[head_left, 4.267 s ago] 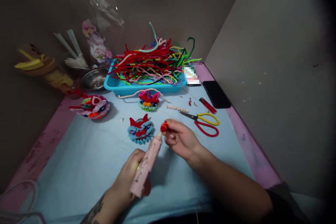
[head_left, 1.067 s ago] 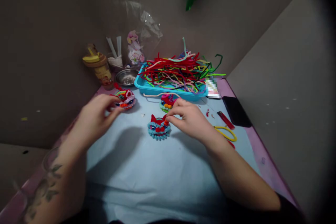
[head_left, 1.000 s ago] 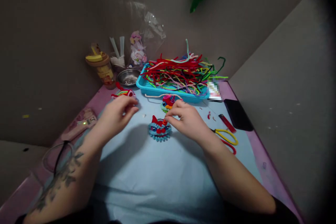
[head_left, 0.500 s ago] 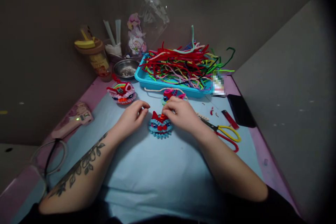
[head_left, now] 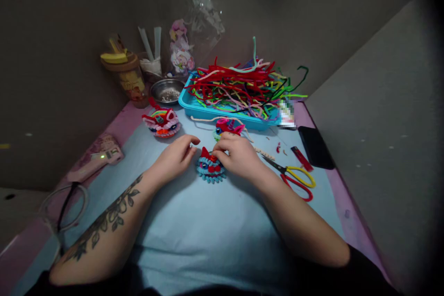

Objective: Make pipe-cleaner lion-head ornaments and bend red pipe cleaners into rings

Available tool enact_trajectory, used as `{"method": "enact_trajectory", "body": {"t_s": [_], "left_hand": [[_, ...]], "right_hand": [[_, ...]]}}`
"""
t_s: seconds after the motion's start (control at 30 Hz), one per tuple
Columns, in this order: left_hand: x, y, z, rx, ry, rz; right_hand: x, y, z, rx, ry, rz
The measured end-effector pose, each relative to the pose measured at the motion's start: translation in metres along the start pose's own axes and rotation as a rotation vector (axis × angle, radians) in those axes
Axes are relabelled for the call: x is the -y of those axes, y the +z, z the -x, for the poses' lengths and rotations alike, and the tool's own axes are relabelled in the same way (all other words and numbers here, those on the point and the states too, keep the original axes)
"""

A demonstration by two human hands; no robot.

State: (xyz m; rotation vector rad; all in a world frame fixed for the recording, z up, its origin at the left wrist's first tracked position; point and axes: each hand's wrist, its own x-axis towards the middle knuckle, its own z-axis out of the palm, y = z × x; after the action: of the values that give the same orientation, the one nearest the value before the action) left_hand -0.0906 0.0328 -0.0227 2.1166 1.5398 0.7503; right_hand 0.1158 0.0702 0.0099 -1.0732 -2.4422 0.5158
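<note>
A small blue pipe-cleaner figure [head_left: 209,170] with red ears lies on the light blue mat [head_left: 208,231]. My left hand [head_left: 175,157] rests against its left side, fingers curled and fingertips touching its edge. My right hand [head_left: 237,155] is closed over its upper right side, pinching a small red piece against its top. A pink glue gun [head_left: 99,159] with a green light on lies at the table's left edge, apart from both hands.
Two other pipe-cleaner figures [head_left: 161,122] [head_left: 227,126] sit behind my hands. A teal tray [head_left: 208,112] heaped with pipe cleaners stands at the back. Scissors [head_left: 294,178], a red lighter [head_left: 301,158] and a phone [head_left: 315,148] lie right. A steel bowl [head_left: 168,92], a cup [head_left: 125,76] and a cable coil [head_left: 65,199] are left.
My left hand put down the glue gun at the left and came in beside the blue figure. My right hand carried the small red piece onto the figure's top.
</note>
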Motion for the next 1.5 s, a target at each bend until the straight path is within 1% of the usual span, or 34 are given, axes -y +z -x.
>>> {"method": "enact_trajectory", "body": {"t_s": [0.27, 0.5, 0.57, 0.7, 0.8, 0.87, 1.07, 1.17, 1.33, 1.5], "left_hand": [[0.001, 0.000, -0.001, -0.006, 0.007, -0.018], [0.003, 0.000, 0.000, -0.007, 0.011, -0.036], [0.004, 0.000, -0.001, -0.007, 0.015, -0.039], [0.004, -0.002, -0.002, -0.028, 0.002, -0.044], [0.004, -0.003, -0.002, -0.040, -0.005, -0.038], [0.003, -0.002, -0.002, -0.038, -0.004, -0.031], [0.005, 0.003, -0.002, -0.023, 0.032, 0.032], [0.003, 0.004, -0.002, -0.006, 0.030, 0.071], [-0.002, 0.000, 0.002, 0.045, 0.033, 0.122], [-0.004, -0.002, 0.003, 0.096, 0.107, 0.119]], "right_hand": [[-0.001, 0.002, 0.003, -0.016, -0.005, 0.028], [0.000, 0.002, 0.003, 0.010, 0.022, 0.025], [-0.002, 0.001, 0.003, 0.017, 0.038, -0.009], [-0.011, -0.006, 0.002, -0.027, 0.071, -0.129], [-0.015, -0.014, 0.002, -0.065, 0.078, -0.150], [-0.014, -0.014, 0.003, -0.049, 0.072, -0.144], [-0.002, 0.000, 0.003, 0.035, 0.014, -0.131], [-0.003, 0.005, 0.001, 0.033, 0.006, -0.133], [-0.009, 0.008, -0.003, 0.011, 0.053, -0.157], [-0.011, 0.011, -0.004, 0.013, 0.057, -0.157]]}}
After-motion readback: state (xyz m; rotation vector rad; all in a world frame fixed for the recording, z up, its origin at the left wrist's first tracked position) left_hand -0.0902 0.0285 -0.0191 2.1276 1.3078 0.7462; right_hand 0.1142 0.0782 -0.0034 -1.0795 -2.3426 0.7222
